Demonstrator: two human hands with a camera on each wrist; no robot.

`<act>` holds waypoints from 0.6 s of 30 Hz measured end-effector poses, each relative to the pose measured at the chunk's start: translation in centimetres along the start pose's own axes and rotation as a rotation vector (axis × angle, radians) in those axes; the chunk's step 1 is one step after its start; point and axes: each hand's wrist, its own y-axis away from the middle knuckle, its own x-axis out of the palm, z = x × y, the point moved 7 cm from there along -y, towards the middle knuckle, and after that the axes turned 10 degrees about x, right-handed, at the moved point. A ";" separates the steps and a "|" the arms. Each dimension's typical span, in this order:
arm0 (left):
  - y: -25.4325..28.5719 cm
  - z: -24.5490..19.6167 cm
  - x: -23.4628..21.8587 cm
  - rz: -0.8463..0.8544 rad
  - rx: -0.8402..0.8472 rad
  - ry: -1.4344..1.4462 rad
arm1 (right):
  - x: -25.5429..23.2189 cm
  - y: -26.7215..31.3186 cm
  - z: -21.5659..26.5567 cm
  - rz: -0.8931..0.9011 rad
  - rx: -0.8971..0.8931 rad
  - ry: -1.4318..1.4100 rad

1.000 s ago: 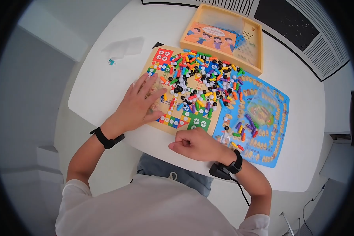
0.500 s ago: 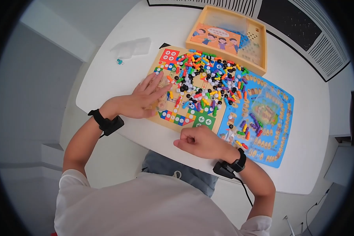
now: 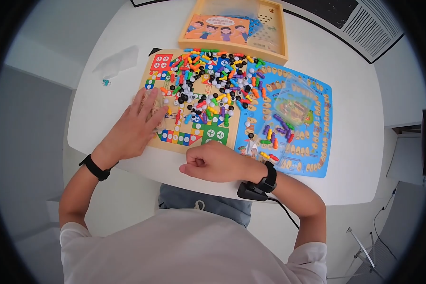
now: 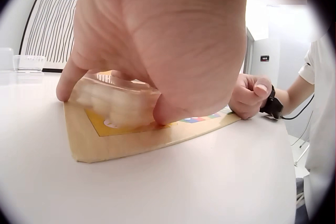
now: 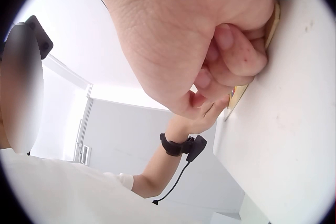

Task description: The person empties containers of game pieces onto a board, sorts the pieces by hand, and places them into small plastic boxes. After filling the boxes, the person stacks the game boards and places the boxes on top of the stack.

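My left hand reaches over a clear plastic tray of round wooden discs at the left edge of a wooden game board. Its fingers spread across the top, while the thumb and an outer finger come down on opposite sides, gripping the tray. Much of the tray is hidden under the palm. My right hand is curled into a loose fist, resting at the board's near edge with nothing visible in it. Many coloured pegs and black and white pieces lie scattered over the board.
A blue game board lies to the right, with plastic bags and coloured pegs on it. Behind stands a wooden box holding an orange booklet. At far left are a clear tray and a teal clip.
The head view has shifted, so the table sits farther left in it. My left hand tilted sideways and then back over the tray. The right fist stays beside the board's near edge.
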 end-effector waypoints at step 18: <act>6.0 8.2 -0.5 -0.119 -0.321 0.288 | 0.1 0.0 -0.2 0.049 0.091 0.065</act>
